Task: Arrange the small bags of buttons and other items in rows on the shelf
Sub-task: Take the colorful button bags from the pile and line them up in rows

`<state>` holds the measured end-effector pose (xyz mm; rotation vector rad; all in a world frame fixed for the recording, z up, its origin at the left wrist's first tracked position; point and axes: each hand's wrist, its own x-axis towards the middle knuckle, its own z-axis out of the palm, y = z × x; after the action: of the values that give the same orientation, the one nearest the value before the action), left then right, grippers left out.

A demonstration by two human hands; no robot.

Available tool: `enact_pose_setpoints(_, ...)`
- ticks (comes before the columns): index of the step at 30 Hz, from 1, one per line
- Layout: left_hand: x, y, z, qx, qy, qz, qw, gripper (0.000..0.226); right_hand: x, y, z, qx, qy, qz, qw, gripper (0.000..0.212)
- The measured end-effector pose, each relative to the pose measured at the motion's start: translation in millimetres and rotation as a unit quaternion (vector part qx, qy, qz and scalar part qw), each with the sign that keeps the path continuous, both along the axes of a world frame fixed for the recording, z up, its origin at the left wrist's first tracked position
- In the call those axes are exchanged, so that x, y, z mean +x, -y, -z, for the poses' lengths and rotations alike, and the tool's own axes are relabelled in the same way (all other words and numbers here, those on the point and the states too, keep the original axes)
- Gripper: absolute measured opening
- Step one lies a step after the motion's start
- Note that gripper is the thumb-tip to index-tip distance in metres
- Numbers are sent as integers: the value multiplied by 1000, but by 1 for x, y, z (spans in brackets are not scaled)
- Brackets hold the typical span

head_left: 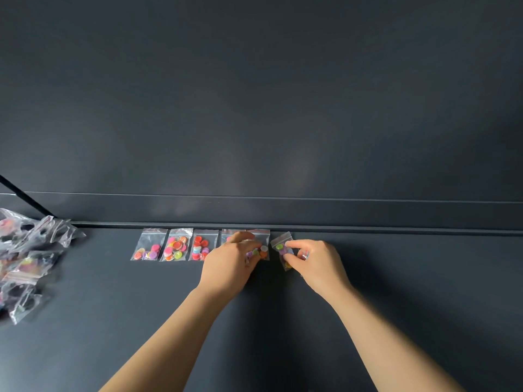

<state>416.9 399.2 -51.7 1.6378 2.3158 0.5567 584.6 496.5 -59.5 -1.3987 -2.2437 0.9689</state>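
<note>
Forearms reach from the lower edge to mid-frame, where the left hand [229, 261] curls its fingers onto the fifth bag [261, 241] and the right hand [314, 258] pinches a sixth bag [281, 244], tilted, just right of it. The sixth is best squared to its neighbour, top edge toward the rear lip [368, 229] of the shelf [410, 284], with a matching gap. Four more bags [176, 246] continue the row leftward, and the unsorted pile [25, 256] at the left edge obstructs nothing.
</note>
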Motion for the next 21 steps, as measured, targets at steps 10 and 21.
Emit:
enact_pose_setpoints(10,-1,1,-1,9,-11,11,1000,30,0,-8,-3,41,-3,-47,998,32)
enact_pose_setpoints(21,-3,2,0,10,-12,13,1000,29,-7,-3,1,103,62,-93,988,37)
